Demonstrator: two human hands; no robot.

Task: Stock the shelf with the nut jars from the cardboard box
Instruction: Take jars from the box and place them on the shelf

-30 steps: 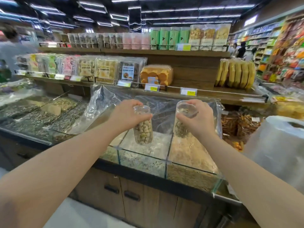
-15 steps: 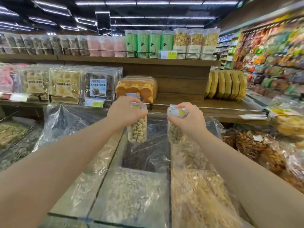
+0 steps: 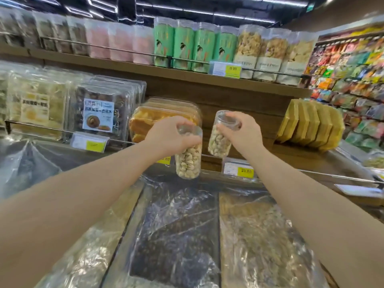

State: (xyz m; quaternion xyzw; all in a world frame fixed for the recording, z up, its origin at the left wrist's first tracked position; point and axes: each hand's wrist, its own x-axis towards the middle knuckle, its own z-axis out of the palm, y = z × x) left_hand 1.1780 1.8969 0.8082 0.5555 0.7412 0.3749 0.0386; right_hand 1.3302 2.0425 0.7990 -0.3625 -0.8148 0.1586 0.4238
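Shop aisle, wooden shelving, strip lights overhead. Upper shelf was full: green canisters and other tubs behind a rail. Nearest the camera, bulk bins lay under plastic film.

Middle shelf, left to right: flat clear boxes stood on edge, then a clear cake box with orange contents. Past it was a bare stretch of board, then yellow packets leaning in a row.

Left hand was reached out over the bins, fingers curled over the lid end of the left jar. Jar hung roughly upright below the hand, pale nuts showing through the clear wall, in front of the shelf edge and not yet on it.

Right jar was just beside it, apart, higher and tilted with its lid up and toward the right. Right hand clasped it round the lid. Both jars were in the air. The cardboard box was out of view.

Step in hand, as judged: carrying two jars to the bare stretch of the middle shelf, above the price tag. Next move likely calls for lifting each jar over the front rail, righting the tilted one, and setting both down on their bases side by side. The cake box should be left unknocked. Fingers should let go only once each jar stands firm.
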